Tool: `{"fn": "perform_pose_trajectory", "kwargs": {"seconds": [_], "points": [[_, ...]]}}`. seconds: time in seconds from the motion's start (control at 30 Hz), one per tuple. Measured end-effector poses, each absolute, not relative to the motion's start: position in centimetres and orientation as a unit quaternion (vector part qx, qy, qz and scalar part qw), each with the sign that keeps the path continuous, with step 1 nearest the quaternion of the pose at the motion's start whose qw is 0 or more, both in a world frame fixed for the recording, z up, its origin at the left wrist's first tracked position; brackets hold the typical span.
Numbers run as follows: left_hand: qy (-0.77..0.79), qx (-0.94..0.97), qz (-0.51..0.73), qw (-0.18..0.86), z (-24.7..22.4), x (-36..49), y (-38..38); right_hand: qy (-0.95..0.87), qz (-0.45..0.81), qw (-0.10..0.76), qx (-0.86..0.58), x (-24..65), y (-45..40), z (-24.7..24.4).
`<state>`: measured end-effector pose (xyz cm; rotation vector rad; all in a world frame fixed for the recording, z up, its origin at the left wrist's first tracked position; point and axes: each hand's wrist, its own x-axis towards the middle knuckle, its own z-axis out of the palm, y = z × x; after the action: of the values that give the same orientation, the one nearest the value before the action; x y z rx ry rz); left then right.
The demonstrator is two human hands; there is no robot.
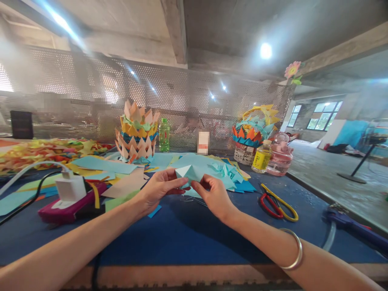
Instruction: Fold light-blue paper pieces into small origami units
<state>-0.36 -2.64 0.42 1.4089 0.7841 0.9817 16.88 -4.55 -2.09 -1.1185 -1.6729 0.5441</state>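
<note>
A piece of light blue paper [185, 171], folded to a point at its top, is held up between both hands above the blue table. My left hand [162, 184] pinches its left side, thumb in front and fingers behind. On the lower right edge, my right hand [214, 196] closes with thumb and bent fingers. Just beyond the hands lie larger light blue sheets [197, 159] and a small heap of folded light blue pieces [226, 173]. A silver bangle [295, 250] circles the right forearm.
Red-and-yellow-handled scissors [277, 204] and a purple glue gun [348, 224] lie on the right. A magenta power strip [72, 202] with a white plug stands left. Behind are a folded-paper basket [136, 137], another basket [245, 149], a yellow-labelled bottle [261, 157] and a pink jug [280, 157].
</note>
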Motion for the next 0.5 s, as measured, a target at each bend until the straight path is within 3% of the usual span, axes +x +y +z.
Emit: {"fn": "perform_pose_trajectory", "kwargs": {"seconds": [0.5], "points": [[0.393, 0.625, 0.36, 0.571, 0.1, -0.49, -2.39, -0.695, 0.252, 0.508, -0.442, 16.81, -4.75, -1.97]]}}
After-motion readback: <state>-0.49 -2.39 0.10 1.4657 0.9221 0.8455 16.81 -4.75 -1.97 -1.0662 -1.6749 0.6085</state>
